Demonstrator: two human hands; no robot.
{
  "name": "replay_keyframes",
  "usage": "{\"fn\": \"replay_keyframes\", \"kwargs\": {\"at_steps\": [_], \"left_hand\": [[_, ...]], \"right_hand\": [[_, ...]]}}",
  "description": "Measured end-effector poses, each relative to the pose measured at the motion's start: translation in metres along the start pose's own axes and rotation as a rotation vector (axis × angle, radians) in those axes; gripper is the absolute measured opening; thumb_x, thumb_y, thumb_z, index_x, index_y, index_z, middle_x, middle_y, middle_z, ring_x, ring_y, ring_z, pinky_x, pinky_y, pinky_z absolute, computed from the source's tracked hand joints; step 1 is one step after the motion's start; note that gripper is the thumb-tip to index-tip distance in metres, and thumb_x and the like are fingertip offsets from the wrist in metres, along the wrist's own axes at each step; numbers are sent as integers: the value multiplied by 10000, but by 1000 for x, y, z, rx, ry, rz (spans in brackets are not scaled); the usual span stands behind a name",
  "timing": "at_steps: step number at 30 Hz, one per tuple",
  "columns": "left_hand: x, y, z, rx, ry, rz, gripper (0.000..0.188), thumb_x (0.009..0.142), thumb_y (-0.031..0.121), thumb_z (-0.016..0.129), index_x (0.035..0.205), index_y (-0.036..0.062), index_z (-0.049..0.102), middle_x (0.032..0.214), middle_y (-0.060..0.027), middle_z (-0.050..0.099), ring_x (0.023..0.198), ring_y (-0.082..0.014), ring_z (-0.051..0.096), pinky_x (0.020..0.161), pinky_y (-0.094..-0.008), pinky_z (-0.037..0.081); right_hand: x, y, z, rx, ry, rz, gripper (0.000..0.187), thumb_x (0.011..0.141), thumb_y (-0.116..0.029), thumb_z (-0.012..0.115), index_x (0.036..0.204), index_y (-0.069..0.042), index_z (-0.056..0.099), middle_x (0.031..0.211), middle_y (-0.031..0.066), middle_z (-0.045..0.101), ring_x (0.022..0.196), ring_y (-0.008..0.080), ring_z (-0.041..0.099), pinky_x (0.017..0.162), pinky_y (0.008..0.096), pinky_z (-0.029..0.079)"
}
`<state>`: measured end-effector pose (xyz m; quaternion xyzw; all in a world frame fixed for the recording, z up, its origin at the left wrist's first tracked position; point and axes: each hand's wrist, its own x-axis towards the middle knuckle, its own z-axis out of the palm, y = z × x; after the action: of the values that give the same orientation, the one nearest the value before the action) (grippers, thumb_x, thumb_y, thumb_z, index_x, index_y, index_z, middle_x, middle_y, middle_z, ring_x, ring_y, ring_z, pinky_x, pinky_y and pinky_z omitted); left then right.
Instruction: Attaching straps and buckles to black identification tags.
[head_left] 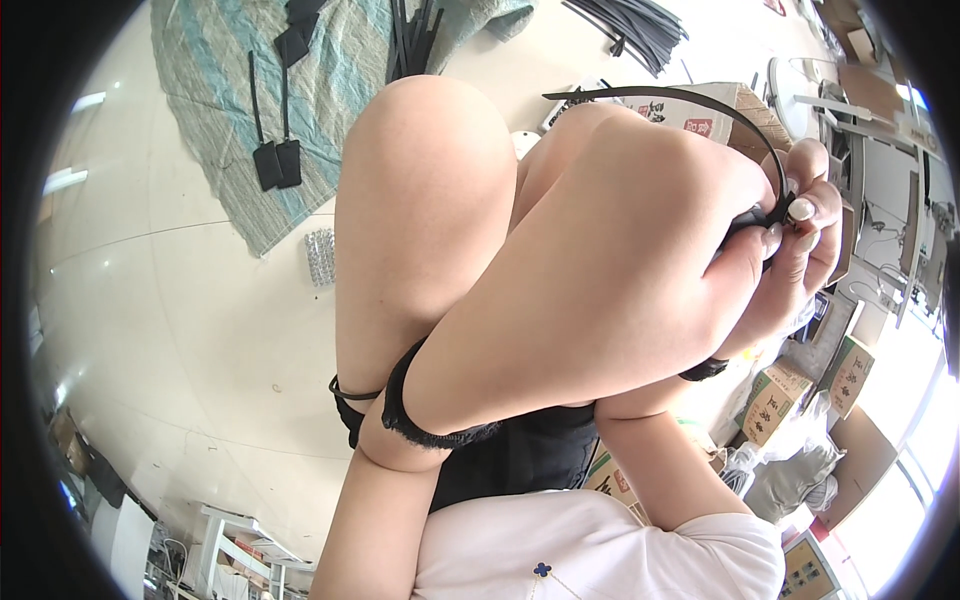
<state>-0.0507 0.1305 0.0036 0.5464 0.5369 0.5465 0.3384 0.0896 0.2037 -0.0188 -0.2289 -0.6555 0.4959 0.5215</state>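
Note:
Over on the right side, both hands meet around one end of a narrow black strap [640, 91]. The strap's other end arcs up and to the left, free, above my knees. My left hand [735, 270] reaches across my lap and pinches a dark piece at the strap's held end between thumb and fingers. Facing it, my right hand [815, 215] has its fingertips closed on the same end. The fingers hide the exact join there. My bare knee [430, 140] stands to the left of the hands.
On the floor, a striped grey-green cloth [215, 100] carries black straps with rectangular ends [288, 165] and other black strips. A bundle of black strips [635, 35] lies farther right. A clear blister-like sheet [320, 257] is beside the cloth. Cartons [775, 400] stand at the right.

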Motion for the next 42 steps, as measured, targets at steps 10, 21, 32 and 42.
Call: {"fn": "replay_keyframes", "kwargs": {"at_steps": [10,21,32,42], "left_hand": [[2,-4,2,-106,-67,-1,148,711,-8,589,849,-55,613,680,-77,601,523,-76,516,470,-185,397],[0,-7,4,-86,-9,32,141,716,0,590,841,-63,608,671,-87,588,526,-77,510,461,-192,385],[-1,-6,2,-78,15,35,126,716,-7,598,833,-50,613,665,-68,595,520,-60,506,460,-173,378],[0,-8,7,-152,24,21,117,722,-15,597,832,-48,612,666,-55,604,533,-43,519,475,-165,398]], "right_hand": [[1,4,-5,22,-47,-31,262,771,-233,572,812,25,585,804,65,418,773,147,372,728,245,275],[2,3,7,152,-17,11,184,717,-126,626,804,10,538,819,62,428,770,139,392,724,230,302],[0,1,2,-24,-64,36,202,756,-197,572,778,-12,492,834,73,432,804,142,379,726,217,283],[-2,-1,4,86,43,54,220,781,-189,565,784,31,552,861,96,443,805,151,392,737,217,290]]}}
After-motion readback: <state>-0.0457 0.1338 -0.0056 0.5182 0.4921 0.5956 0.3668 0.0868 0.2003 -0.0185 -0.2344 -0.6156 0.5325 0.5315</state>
